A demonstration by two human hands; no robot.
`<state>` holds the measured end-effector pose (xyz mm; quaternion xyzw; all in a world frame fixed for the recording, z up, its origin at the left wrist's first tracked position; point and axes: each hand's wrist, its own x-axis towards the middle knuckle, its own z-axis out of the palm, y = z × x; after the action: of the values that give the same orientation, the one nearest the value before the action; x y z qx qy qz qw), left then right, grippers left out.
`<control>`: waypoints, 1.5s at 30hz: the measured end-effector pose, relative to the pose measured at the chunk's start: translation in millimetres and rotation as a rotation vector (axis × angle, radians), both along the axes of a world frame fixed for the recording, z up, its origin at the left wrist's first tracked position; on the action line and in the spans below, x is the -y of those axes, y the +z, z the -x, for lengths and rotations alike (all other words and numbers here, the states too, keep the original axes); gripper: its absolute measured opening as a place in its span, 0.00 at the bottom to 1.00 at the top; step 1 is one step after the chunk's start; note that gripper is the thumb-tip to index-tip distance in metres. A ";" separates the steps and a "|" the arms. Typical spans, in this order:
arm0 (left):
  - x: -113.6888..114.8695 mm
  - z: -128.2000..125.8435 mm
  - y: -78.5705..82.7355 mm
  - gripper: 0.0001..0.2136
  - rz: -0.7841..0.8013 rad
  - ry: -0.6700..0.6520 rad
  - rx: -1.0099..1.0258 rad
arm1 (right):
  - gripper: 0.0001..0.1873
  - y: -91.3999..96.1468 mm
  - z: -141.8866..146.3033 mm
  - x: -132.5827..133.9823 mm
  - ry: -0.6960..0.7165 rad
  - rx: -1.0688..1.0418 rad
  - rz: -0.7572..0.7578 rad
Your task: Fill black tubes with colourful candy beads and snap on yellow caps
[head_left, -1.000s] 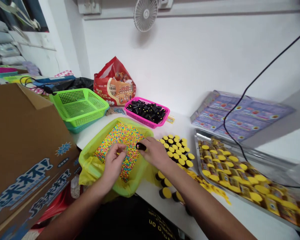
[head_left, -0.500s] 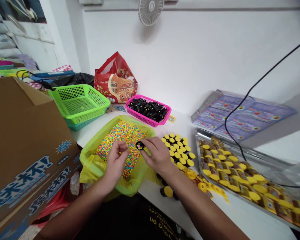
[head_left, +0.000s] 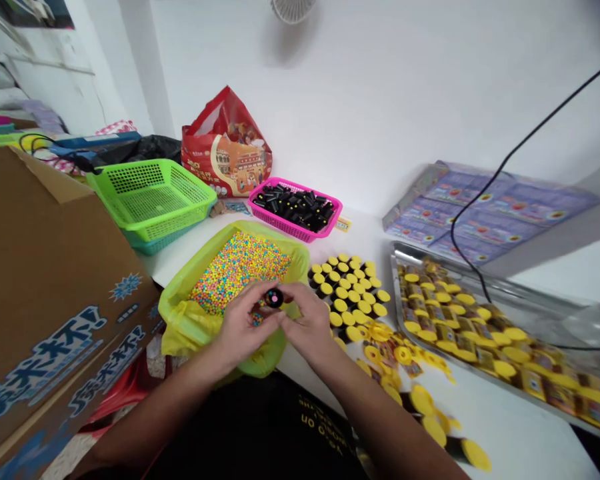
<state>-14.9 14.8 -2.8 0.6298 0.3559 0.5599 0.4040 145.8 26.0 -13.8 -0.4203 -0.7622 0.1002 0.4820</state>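
Note:
A small black plastic cup [head_left: 274, 298] with a pink candy ball inside is held between my two hands. My left hand [head_left: 243, 327] is closed at its left side, fingertips and thumb against it. From the right, my right hand [head_left: 307, 327] pinches the same cup, its thumb close to the left thumb. Directly beneath lies a yellow-green basket [head_left: 173, 293] lined with a yellow plastic bag. Small multicoloured candy balls [head_left: 240, 267] fill it, partly hidden by my hands.
Yellow-capped black cups [head_left: 350, 287] stand right of the basket, beside yellow ring-shaped pieces [head_left: 403, 353]. A metal tray [head_left: 397, 267] holds more yellow-capped pieces. Behind are a pink basket [head_left: 295, 233] of black cups, green baskets [head_left: 155, 200] and a red bag [head_left: 225, 147]. A cardboard box [head_left: 55, 267] stands left.
My left hand has moved right and closed on the cup, which was in my right hand alone. The cup's opening now faces me more. The view has tilted slightly downward.

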 end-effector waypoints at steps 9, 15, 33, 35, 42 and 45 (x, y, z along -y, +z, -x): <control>-0.4 -1.0 6.6 0.14 0.018 -0.081 -0.069 | 0.08 7.8 -56.7 46.2 -0.261 -0.047 0.045; -7.4 4.6 1.1 0.11 0.445 -0.163 -0.097 | 0.15 5.0 -186.2 82.3 -0.858 -0.020 0.208; -13.0 2.8 -17.8 0.18 0.288 0.000 -0.137 | 0.15 -46.9 -288.9 112.3 -0.921 0.326 0.998; -14.3 0.6 -18.5 0.19 0.293 -0.026 -0.132 | 0.15 -47.1 -282.0 99.7 -0.881 0.352 0.933; -4.5 -7.0 -13.0 0.15 0.185 -0.066 -0.102 | 0.13 -55.0 -262.2 70.0 -0.721 0.557 0.789; -3.2 -4.1 -12.8 0.15 0.128 -0.078 -0.082 | 0.13 -66.3 -273.6 72.0 -0.672 0.502 0.691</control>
<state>-10.8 18.0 -15.6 0.6384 0.3823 0.4935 0.4502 419.4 -46.0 -80.1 -0.7858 -0.6002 0.0821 0.1245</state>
